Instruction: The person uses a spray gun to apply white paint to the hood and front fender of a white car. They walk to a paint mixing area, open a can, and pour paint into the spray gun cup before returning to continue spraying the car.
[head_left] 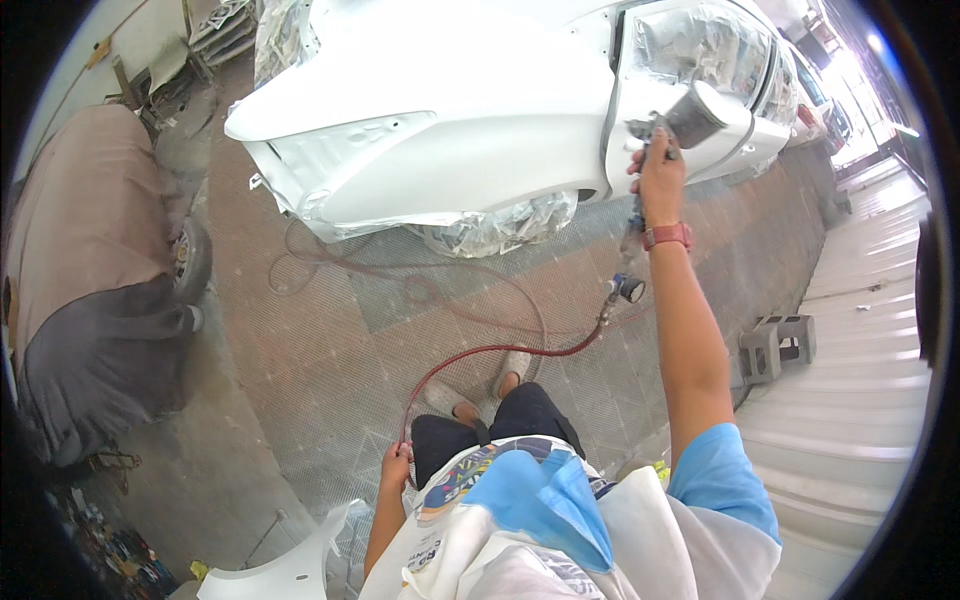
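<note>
My right hand (660, 180) is raised and closed around the grip of a spray gun (640, 165), with a paint cup (697, 115) on top. The gun is held in front of the white car body (500, 110), near its door; whether paint is coming out cannot be made out. A round gauge (630, 289) hangs below the grip, where a red air hose (480, 349) joins. Down by my left thigh, my left hand (397, 462) is closed on that hose, which loops away across the floor.
Masking paper (700, 45) covers the car's windows, and a wrapped wheel (500, 228) sits below the fender. A cloth-covered vehicle (95, 200) stands at left. Grey blocks (778, 347) lie by the corrugated wall (850, 400) at right. A white panel (280, 570) is behind my left arm.
</note>
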